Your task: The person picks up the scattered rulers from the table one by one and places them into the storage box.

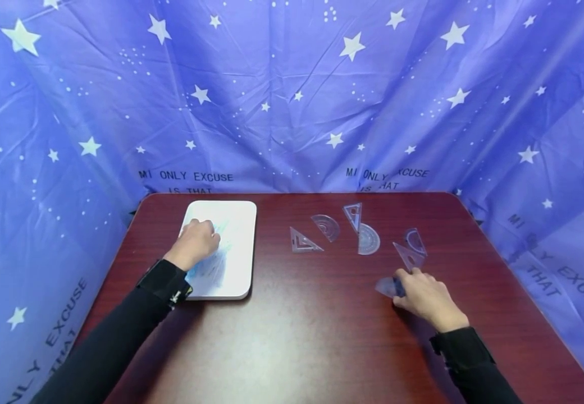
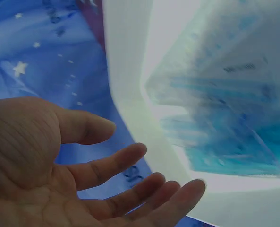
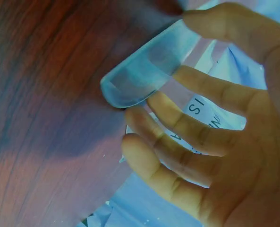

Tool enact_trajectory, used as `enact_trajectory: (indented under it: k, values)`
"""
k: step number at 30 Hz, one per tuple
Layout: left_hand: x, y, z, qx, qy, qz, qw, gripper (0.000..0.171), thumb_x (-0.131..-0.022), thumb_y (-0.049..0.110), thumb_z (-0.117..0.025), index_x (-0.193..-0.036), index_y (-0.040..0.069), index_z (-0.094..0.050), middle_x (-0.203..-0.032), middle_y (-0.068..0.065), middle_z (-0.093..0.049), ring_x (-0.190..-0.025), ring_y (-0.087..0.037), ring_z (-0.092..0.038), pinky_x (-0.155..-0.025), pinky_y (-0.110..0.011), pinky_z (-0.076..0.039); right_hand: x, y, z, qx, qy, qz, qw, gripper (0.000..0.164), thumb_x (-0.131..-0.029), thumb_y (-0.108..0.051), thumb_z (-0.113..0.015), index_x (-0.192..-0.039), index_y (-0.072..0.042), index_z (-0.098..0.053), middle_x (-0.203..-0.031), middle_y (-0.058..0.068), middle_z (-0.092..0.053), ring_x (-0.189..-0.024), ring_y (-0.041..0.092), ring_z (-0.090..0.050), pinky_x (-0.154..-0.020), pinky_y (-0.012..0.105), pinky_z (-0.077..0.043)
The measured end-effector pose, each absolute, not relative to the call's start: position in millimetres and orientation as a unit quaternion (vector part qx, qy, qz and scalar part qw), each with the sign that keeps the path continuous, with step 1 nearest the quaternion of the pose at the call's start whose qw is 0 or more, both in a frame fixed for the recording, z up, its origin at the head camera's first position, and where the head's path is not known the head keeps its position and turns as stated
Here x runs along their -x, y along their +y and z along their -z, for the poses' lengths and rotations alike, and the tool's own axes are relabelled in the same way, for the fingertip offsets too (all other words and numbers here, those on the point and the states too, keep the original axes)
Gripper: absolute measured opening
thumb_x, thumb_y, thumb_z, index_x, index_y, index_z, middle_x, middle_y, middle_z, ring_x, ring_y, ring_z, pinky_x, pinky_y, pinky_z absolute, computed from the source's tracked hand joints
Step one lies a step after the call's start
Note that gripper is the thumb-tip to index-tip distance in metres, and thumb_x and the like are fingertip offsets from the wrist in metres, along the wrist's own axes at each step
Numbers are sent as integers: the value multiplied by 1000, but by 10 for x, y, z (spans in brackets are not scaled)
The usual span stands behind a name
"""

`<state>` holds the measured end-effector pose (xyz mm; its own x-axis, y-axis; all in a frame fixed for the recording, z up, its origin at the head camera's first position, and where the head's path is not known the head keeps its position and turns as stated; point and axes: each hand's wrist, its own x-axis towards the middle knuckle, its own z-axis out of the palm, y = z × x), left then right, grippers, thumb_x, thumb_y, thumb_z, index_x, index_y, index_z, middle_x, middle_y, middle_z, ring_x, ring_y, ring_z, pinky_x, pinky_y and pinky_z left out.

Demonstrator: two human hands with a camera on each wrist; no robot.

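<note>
My left hand (image 1: 197, 242) is over the left side of a white tray (image 1: 243, 241). Its fingers lie loosely bent by the tray's rim (image 2: 130, 94) in the left wrist view, with nothing between them. Blue-tinted clear plastic (image 2: 224, 127) shows inside the tray. On the right of the table, my right hand (image 1: 429, 297) pinches a clear protractor (image 1: 386, 287) between thumb and fingers, close over the wood. The rounded edge of the protractor (image 3: 140, 75) sticks out past the fingertips. Just beyond this hand lies a clear set square (image 1: 409, 257), beside another protractor (image 1: 415, 242).
Across the back middle lie a set square (image 1: 303, 242), a protractor (image 1: 326, 226), another set square (image 1: 354, 215) and a larger protractor (image 1: 368, 240), these last two touching or overlapping. The dark red table (image 1: 297, 325) is bordered by a blue star curtain (image 1: 282, 112).
</note>
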<state>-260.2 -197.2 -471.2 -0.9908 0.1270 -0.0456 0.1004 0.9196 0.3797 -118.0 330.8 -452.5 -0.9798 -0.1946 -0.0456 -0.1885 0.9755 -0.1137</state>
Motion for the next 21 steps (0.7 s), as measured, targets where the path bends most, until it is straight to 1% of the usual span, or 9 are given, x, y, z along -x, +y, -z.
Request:
enact_trajectory:
  k: [3,5,6,7,9,11,15,18,21]
  values:
    - [2235,-1717,4207,-61,977,-202,34,32,-102,22,-56,-110,-5,-70,-109,-30,-62,-102,-49,-62,-81,-64,-55,1198,3278,4552,98,994,51,14,54,-77,-30,-89,-117,1,-68,-97,23,-68,-77,41,-68,-63,62,-56]
    - [2058,-1585,3993,-67,976,-204,34,37,-104,23,-55,-121,-7,-69,-119,-33,-62,-112,-52,-62,-84,-68,-57,1206,3261,4571,100,994,53,4,53,-77,-32,-88,-113,1,-67,-92,19,-68,-73,37,-67,-61,60,-55]
    - [1994,-1533,3932,-69,976,-203,28,38,-105,23,-55,-125,-6,-69,-122,-32,-63,-115,-52,-62,-85,-69,-57,1210,3253,4578,101,993,56,0,53,-76,-33,-88,-111,1,-67,-89,17,-67,-71,35,-65,-60,58,-54]
    - [1952,-1488,3899,-74,976,-204,22,38,-105,24,-54,-126,-5,-69,-124,-32,-63,-118,-51,-62,-83,-69,-58,1213,3243,4583,102,993,59,-2,52,-77,-34,-88,-110,0,-66,-88,16,-67,-70,33,-65,-60,57,-54]
    - [1893,-1408,3870,-79,975,-209,10,38,-106,23,-54,-128,-3,-69,-128,-30,-64,-122,-50,-61,-85,-68,-58,1216,3225,4584,100,993,66,-4,51,-77,-35,-88,-108,0,-65,-86,15,-67,-68,32,-64,-59,55,-54]
    - [1849,-1335,3851,-84,972,-218,-4,36,-106,23,-54,-128,-1,-70,-129,-28,-65,-123,-48,-62,-86,-67,-58,1219,3206,4577,99,992,73,-2,52,-78,-35,-87,-109,0,-65,-88,16,-67,-68,32,-65,-58,54,-54]
    - [1802,-1210,3851,-120,957,-263,-25,32,-106,20,-56,-127,2,-71,-128,-24,-67,-122,-43,-64,-96,-60,-56,1217,3133,4535,106,990,88,-6,53,-78,-33,-86,-116,0,-67,-93,17,-69,-70,28,-65,-60,51,-55]
    - [1770,-1117,3869,-156,936,-314,-35,29,-105,16,-59,-125,1,-72,-124,-22,-70,-116,-39,-67,-100,-54,-55,1198,3036,4476,136,985,95,-35,53,-76,-31,-85,-118,-2,-69,-93,13,-69,-69,22,-61,-61,47,-54]
    - [1727,-1008,3907,-176,913,-366,-25,27,-105,15,-60,-126,1,-71,-120,-19,-72,-111,-36,-69,-99,-52,-56,1164,2907,4392,186,975,96,-79,53,-75,-29,-86,-118,-3,-70,-94,12,-71,-67,17,-59,-60,43,-54]
